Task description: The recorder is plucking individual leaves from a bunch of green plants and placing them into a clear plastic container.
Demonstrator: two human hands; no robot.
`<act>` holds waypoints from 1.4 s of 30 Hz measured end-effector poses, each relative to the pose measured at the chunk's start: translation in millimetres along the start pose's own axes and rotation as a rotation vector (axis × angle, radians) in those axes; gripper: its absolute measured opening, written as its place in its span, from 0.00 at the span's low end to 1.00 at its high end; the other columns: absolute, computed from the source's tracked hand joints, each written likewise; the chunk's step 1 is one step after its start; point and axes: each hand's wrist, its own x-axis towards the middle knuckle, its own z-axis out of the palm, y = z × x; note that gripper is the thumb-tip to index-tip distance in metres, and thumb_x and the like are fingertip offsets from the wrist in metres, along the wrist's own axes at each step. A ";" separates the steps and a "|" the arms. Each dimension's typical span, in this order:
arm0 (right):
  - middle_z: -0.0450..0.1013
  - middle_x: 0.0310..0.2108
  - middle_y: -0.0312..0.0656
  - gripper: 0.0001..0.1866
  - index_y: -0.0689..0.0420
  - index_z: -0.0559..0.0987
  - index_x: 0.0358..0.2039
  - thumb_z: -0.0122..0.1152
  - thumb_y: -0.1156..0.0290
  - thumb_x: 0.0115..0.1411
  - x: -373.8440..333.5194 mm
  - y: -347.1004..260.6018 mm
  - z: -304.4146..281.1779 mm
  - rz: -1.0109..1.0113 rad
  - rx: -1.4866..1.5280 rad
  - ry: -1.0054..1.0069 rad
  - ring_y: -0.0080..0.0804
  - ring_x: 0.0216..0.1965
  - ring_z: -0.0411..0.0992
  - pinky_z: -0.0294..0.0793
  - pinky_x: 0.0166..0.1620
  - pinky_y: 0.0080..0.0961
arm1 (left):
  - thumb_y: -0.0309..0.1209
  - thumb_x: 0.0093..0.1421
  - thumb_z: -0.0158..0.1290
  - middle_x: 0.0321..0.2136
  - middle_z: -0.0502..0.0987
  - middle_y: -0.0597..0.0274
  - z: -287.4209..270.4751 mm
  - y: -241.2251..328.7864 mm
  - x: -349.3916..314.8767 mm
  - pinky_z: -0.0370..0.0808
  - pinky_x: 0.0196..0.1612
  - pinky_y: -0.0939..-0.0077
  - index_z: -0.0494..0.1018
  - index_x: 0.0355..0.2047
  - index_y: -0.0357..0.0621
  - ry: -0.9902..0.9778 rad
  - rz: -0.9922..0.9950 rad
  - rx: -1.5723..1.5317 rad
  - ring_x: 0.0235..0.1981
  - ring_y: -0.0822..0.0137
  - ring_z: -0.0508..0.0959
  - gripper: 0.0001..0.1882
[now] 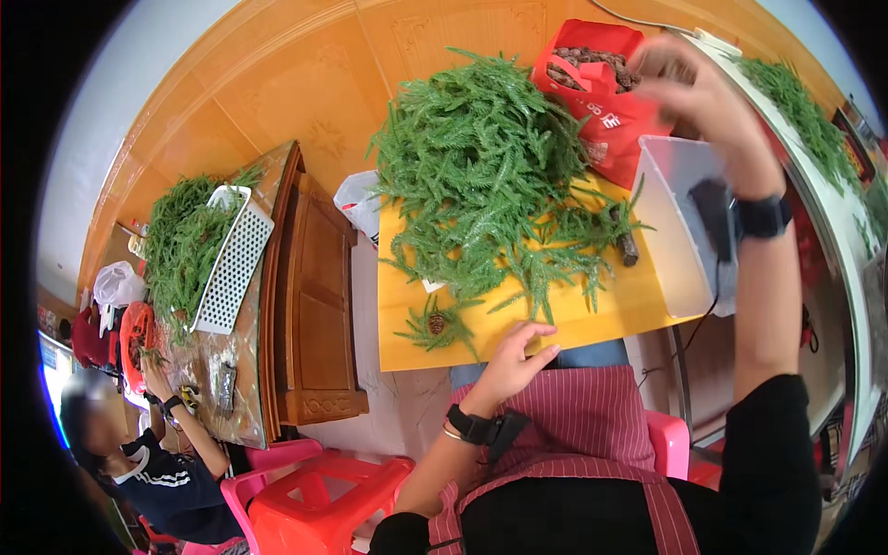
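Observation:
My left hand (518, 363) is at the front edge of the yellow table (407, 347), thumb and fingers apart, holding nothing. Close to it lies a small green sprig with a brown pine cone (437, 322) at its middle. Raised at the far right, my right hand (708, 102) is beside the mouth of a red bag (606, 139) full of brown pine cones (592, 67). Its fingers are smeared by motion, so whether they hold anything is unclear. A large heap of green needle sprigs (476, 157) covers much of the tabletop. One dark, thick stem (629, 248) sticks out near its right side.
A clear plastic bin (680, 245) stands at the table's right edge. Further right, more green sprigs (795, 106) lie on a white surface. At left, a co-worker (171, 472) sits by another table with a white basket (236, 264) and greenery. A red stool (319, 504) stands between.

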 end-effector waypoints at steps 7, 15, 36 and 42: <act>0.67 0.23 0.29 0.16 0.55 0.71 0.38 0.64 0.73 0.48 -37.4 125.3 85.2 0.399 0.396 -0.067 0.17 0.24 0.67 0.68 0.22 0.16 | 0.31 0.55 0.55 0.38 0.73 0.55 7.6 -13.0 3.4 0.67 0.48 0.72 0.71 0.40 0.36 0.061 0.062 -0.081 0.43 0.61 0.72 0.14; 0.75 0.28 0.43 0.17 0.56 0.76 0.35 0.65 0.69 0.42 -22.7 258.8 111.7 0.270 -0.186 0.180 0.32 0.29 0.73 0.71 0.36 0.25 | 0.32 0.56 0.55 0.38 0.73 0.55 15.5 -12.7 7.5 0.67 0.48 0.72 0.71 0.40 0.37 0.061 0.089 -0.065 0.43 0.62 0.73 0.14; 0.70 0.39 0.56 0.28 0.54 0.71 0.48 0.65 0.65 0.44 -34.2 206.8 125.0 0.119 -0.524 -0.193 0.51 0.41 0.70 0.69 0.45 0.38 | 0.28 0.59 0.51 0.44 0.70 0.60 5.7 -12.4 2.5 0.64 0.54 0.73 0.69 0.45 0.36 -0.011 0.007 -0.042 0.49 0.68 0.69 0.14; 0.73 0.34 0.59 0.13 0.63 0.74 0.39 0.47 0.74 0.53 -52.2 203.8 95.8 0.270 -0.733 0.190 0.55 0.37 0.72 0.71 0.42 0.42 | 0.27 0.59 0.51 0.44 0.70 0.60 5.3 -7.0 1.9 0.64 0.54 0.74 0.69 0.44 0.37 -0.015 0.018 -0.058 0.49 0.69 0.70 0.13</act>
